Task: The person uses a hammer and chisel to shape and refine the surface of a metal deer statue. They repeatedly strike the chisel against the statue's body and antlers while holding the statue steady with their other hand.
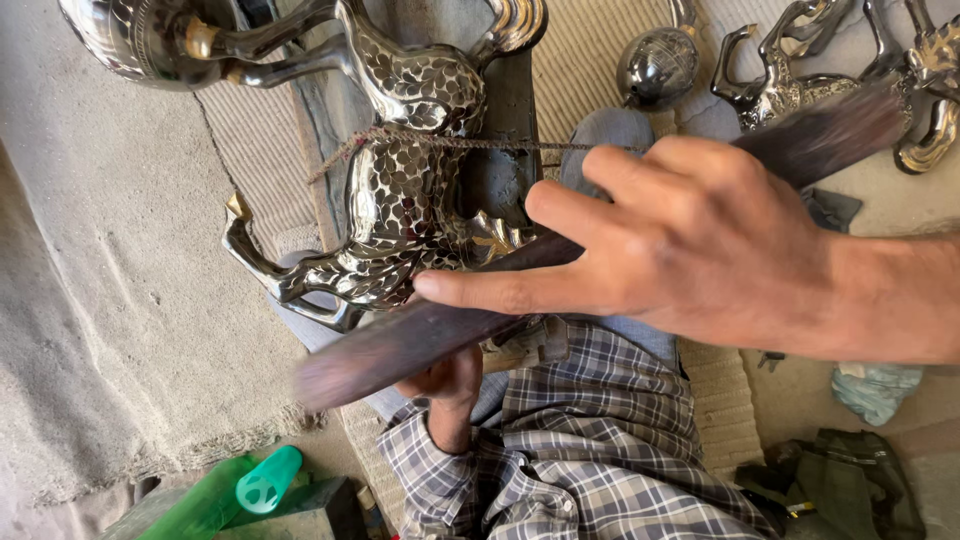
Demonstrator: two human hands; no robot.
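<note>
One long dark file, blurred, runs across the frame. The right hand is clamped on it, forefinger stretched along the blade. The left hand sits beneath, mostly hidden; its grip cannot be told. One engraved metal horse lies under the file, tied by one cord. Farther off, two smaller horse figures, cut off.
</note>
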